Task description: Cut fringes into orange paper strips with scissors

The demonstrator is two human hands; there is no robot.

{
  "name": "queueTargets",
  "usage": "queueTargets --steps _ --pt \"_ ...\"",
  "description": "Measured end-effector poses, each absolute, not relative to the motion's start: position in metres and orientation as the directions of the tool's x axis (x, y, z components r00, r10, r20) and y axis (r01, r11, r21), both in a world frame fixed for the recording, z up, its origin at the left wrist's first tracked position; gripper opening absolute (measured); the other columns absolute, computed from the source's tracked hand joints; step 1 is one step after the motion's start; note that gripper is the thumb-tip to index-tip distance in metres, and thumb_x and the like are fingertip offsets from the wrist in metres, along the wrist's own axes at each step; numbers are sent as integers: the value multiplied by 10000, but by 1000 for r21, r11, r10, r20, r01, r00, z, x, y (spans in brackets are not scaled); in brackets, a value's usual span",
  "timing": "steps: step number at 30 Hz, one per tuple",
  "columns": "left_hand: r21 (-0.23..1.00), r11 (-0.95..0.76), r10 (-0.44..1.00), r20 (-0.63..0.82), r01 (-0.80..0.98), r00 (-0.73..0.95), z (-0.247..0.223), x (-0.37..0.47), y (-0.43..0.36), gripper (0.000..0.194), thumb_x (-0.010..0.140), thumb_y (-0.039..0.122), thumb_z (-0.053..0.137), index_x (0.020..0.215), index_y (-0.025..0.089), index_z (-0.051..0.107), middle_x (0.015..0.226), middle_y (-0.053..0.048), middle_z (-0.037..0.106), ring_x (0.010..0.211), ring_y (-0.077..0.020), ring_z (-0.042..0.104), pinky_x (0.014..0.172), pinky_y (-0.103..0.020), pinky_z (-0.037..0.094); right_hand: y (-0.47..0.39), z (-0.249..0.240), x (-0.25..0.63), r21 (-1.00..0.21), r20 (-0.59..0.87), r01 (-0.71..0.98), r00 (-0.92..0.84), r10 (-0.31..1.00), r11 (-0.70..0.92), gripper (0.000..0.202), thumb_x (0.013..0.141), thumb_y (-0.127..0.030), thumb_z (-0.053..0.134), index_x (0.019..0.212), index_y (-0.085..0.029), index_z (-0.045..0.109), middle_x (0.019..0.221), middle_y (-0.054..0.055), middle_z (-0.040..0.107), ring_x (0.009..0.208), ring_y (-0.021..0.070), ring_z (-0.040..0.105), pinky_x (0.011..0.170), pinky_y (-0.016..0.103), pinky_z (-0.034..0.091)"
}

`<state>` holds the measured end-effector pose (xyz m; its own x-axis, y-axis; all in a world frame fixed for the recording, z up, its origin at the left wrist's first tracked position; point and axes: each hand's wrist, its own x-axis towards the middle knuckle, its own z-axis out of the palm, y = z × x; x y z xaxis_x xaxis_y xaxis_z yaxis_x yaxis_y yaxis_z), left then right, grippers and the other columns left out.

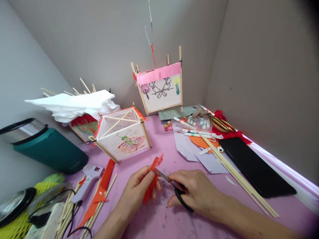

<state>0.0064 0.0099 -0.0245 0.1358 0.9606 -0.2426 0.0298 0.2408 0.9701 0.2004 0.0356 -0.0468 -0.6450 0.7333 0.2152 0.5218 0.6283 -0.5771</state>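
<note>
- The right hand (193, 187) is closest, with its arm coming in over the near right part of the pink tabletop (171, 222). Its fingers are wrapped around the black handles of the scissors (163, 176).
- The left hand (139, 184) pinches a bit of red paper (148, 191) between thumb and fingers, above the middle of the tabletop.
- The scissors' blades touch the red paper by the left thumb. The paper's top end is cut into thin strips.
- Behind the hands stands a bug box (131, 142), made of sticks and white paper, with a colorful bug on it.
- Near the far edge, a bird box (159, 91) hangs by a red string (154, 57) from a wire (147, 35). It has a pink fringe.
- A black phone (256, 166) lies along the right edge, and long sticks (236, 174) lie just beside it.
- Toward the left edge are a purple glue gun (86, 187), a long red strip (108, 172) and a green bottle (50, 149).
- White sheets (74, 104) are heaped at the far left corner.
</note>
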Motion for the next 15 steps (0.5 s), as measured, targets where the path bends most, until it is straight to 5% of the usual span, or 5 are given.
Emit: queueTargets --steps 15 --pt "971 240 959 -239 12 155 -26 5 9 287 848 408 512 730 148 538 597 -14 632 434 -81 493 445 -180 335 36 -50 201 -565 229 513 -654 721 646 378 777 -560 599 872 -197 641 672 -4 625 571 124 522 544 222 312"
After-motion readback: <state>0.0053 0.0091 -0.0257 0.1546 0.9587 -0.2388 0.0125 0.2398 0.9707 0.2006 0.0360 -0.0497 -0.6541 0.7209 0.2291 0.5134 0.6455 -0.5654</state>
